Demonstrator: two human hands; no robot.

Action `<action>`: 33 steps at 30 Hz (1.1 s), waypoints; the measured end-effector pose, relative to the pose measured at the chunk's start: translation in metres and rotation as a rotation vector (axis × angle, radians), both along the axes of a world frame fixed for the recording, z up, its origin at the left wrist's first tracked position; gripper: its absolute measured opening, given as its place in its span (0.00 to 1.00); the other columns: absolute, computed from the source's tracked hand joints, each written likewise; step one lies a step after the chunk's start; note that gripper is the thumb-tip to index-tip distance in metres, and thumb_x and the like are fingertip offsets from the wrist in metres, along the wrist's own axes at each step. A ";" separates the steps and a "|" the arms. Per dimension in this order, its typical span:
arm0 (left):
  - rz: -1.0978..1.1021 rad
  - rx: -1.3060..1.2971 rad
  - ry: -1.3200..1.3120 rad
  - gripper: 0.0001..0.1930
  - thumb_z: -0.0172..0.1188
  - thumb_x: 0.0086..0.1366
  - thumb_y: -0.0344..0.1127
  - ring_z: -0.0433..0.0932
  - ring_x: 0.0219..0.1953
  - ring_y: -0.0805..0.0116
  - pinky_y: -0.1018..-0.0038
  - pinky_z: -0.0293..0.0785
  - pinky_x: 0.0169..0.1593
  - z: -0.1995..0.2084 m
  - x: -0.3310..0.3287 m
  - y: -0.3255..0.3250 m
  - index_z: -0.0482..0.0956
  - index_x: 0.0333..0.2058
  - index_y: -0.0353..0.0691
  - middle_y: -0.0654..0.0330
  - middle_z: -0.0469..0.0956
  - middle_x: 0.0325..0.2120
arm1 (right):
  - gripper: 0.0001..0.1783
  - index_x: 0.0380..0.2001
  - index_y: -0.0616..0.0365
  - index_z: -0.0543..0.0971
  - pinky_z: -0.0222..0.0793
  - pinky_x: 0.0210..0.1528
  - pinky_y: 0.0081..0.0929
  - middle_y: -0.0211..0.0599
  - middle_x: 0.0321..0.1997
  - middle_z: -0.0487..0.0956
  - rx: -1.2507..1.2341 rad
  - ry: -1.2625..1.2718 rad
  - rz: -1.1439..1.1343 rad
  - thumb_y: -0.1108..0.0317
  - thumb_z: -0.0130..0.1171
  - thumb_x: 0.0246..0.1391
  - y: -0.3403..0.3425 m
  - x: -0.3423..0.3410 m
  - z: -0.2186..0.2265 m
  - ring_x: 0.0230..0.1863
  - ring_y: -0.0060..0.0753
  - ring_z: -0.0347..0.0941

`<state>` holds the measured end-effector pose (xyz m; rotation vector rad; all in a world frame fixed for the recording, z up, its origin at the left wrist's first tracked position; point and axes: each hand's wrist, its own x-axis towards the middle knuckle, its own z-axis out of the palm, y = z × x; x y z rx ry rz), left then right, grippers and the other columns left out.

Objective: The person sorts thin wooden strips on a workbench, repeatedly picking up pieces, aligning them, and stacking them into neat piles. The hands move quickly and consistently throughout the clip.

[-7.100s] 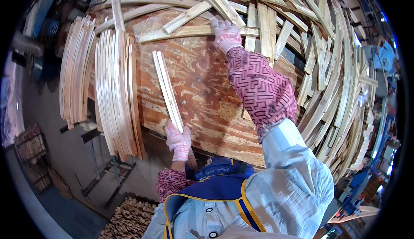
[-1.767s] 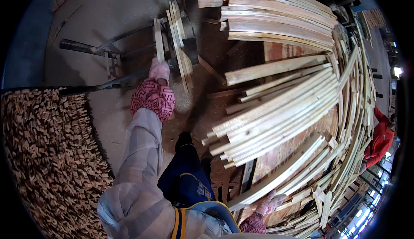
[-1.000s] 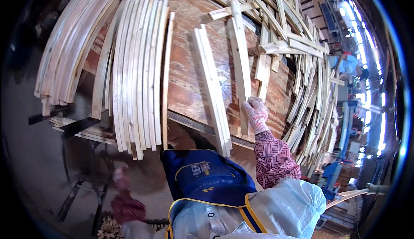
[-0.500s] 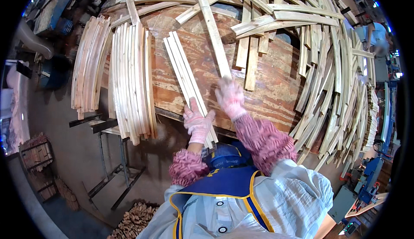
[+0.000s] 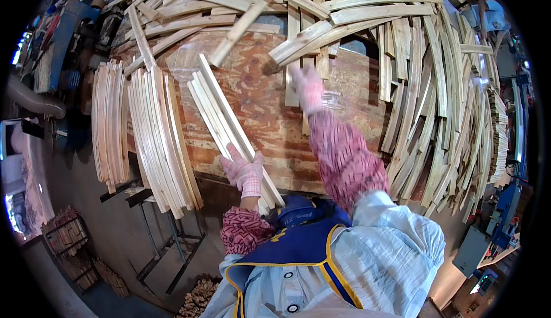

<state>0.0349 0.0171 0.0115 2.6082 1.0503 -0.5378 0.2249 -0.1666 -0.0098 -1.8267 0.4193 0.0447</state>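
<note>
A small bundle of pale wooden strips lies slanting across the brown plywood tabletop. My left hand, in a pinkish-white knit glove, is closed over its near end, the thumb along the right side. One strip on the bundle's right edge sits slightly higher than the others. Farther off to the right, my right hand, gloved alike, reaches over wooden slats pointing toward me. Motion smears its fingers, so whether it grips a slat cannot be made out. Both forearms wear pink patterned sleeves.
Two neat stacks of strips, an outer one and an inner one, overhang the table's left edge above a metal stand. Loose crisscrossed slats cover the far side, and a big heap fills the right.
The slat near my right hand now lies along the right side of the bundle under my left hand. My right hand has moved away to the far slats. The whole view has shifted.
</note>
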 end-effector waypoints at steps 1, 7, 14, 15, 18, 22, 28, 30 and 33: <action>-0.024 0.010 -0.013 0.52 0.66 0.52 0.59 0.56 0.66 0.42 0.57 0.60 0.65 -0.002 0.002 -0.003 0.45 0.70 0.55 0.40 0.47 0.67 | 0.21 0.40 0.63 0.73 0.73 0.31 0.26 0.35 0.27 0.72 0.061 0.066 -0.089 0.55 0.60 0.54 -0.015 0.039 0.012 0.32 0.27 0.72; -0.077 0.059 -0.069 0.49 0.64 0.54 0.56 0.55 0.66 0.39 0.57 0.56 0.66 -0.012 0.000 0.007 0.48 0.69 0.51 0.38 0.48 0.66 | 0.30 0.53 0.69 0.70 0.76 0.41 0.34 0.42 0.38 0.78 0.418 0.465 -0.348 0.60 0.61 0.50 0.013 0.052 0.062 0.38 0.37 0.76; -0.677 -0.524 -0.444 0.44 0.63 0.55 0.59 0.64 0.62 0.45 0.60 0.62 0.63 0.006 0.015 -0.040 0.60 0.64 0.40 0.41 0.62 0.62 | 0.23 0.47 0.59 0.80 0.72 0.47 0.28 0.35 0.39 0.82 0.221 0.185 0.299 0.53 0.61 0.57 -0.028 -0.198 0.040 0.43 0.25 0.76; -0.662 -0.527 -0.203 0.43 0.63 0.55 0.60 0.68 0.60 0.47 0.61 0.64 0.61 0.023 0.026 -0.066 0.62 0.63 0.40 0.43 0.66 0.60 | 0.24 0.46 0.58 0.80 0.72 0.47 0.29 0.34 0.40 0.82 0.068 0.311 0.377 0.50 0.61 0.56 -0.029 -0.221 0.037 0.43 0.25 0.76; -0.676 -0.755 0.093 0.36 0.62 0.56 0.59 0.77 0.48 0.53 0.63 0.71 0.52 0.050 0.053 -0.100 0.71 0.56 0.40 0.46 0.78 0.45 | 0.24 0.48 0.61 0.78 0.71 0.47 0.28 0.39 0.39 0.81 0.414 0.434 0.219 0.53 0.61 0.57 -0.029 -0.252 0.037 0.43 0.28 0.76; -0.524 -1.182 0.351 0.21 0.61 0.58 0.44 0.76 0.26 0.73 0.76 0.72 0.30 0.087 0.059 -0.083 0.76 0.47 0.38 0.61 0.77 0.22 | 0.18 0.53 0.64 0.72 0.73 0.43 0.33 0.37 0.36 0.77 1.154 0.344 -0.266 0.67 0.50 0.63 -0.056 -0.270 0.050 0.37 0.34 0.74; -0.291 -1.329 -0.003 0.19 0.56 0.58 0.35 0.74 0.25 0.73 0.77 0.72 0.29 0.061 -0.032 -0.010 0.75 0.46 0.32 0.62 0.76 0.25 | 0.38 0.47 0.62 0.72 0.54 0.18 0.29 0.21 0.14 0.60 1.809 0.168 -0.234 0.34 0.37 0.62 -0.103 -0.301 0.049 0.12 0.26 0.56; -0.208 -1.225 -0.266 0.20 0.56 0.57 0.34 0.75 0.28 0.69 0.75 0.73 0.32 0.032 -0.044 -0.004 0.74 0.48 0.31 0.60 0.76 0.29 | 0.36 0.44 0.62 0.72 0.55 0.19 0.30 0.21 0.14 0.60 1.821 0.149 -0.201 0.35 0.38 0.61 -0.099 -0.303 0.054 0.12 0.26 0.57; -0.299 -0.799 -0.684 0.22 0.57 0.56 0.33 0.74 0.41 0.60 0.68 0.72 0.44 0.010 -0.017 -0.021 0.74 0.50 0.31 0.52 0.75 0.40 | 0.35 0.40 0.61 0.72 0.56 0.19 0.30 0.22 0.14 0.61 1.841 0.131 -0.059 0.35 0.39 0.60 -0.086 -0.289 0.055 0.12 0.27 0.57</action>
